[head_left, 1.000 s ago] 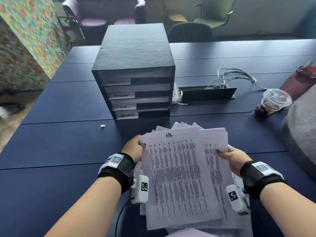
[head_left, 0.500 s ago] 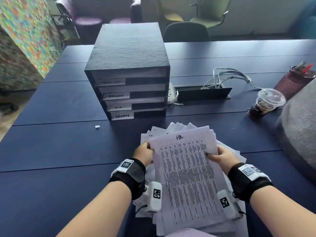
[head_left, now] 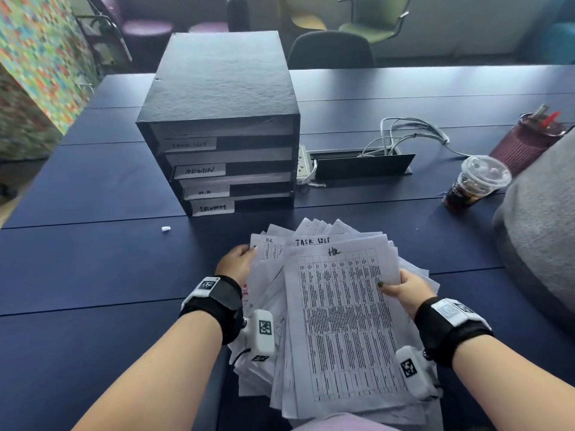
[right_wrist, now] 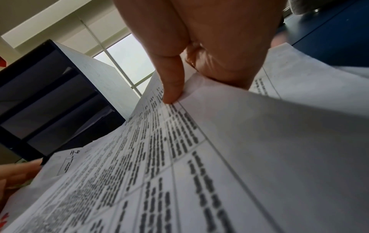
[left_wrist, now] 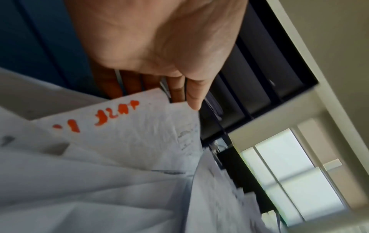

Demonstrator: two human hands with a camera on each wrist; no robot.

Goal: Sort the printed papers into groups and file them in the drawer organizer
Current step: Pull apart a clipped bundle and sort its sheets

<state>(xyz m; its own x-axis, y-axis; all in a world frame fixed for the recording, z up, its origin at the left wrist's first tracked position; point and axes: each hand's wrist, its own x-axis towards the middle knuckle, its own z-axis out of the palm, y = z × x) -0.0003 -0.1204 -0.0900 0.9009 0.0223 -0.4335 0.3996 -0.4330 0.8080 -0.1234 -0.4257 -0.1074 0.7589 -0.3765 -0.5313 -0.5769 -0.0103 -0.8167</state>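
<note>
Left hand point(head_left: 238, 264) grips the left edge of the fanned stack of white printed papers point(head_left: 273, 306), held above the dark blue table point(head_left: 93, 275). Right hand point(head_left: 404, 289) pinches the top tabulated sheet headed "HR" point(head_left: 342, 321) at its right edge. Advised: draw that sheet clear rightward, keeping the fan clamped so headings stay legible. Count: one black four-drawer organizer point(head_left: 224, 98), beyond the papers, carrying four white labels; one lidded plastic cup point(head_left: 476, 183), far right. Sheets: too overlapped to count.

The dark blue bench point(head_left: 93, 275) carries the drawer organizer point(head_left: 221, 126) beyond the left hand point(head_left: 238, 262), an iced drink cup point(head_left: 476, 185) (lidded) beyond the right hand point(head_left: 404, 289).
</note>
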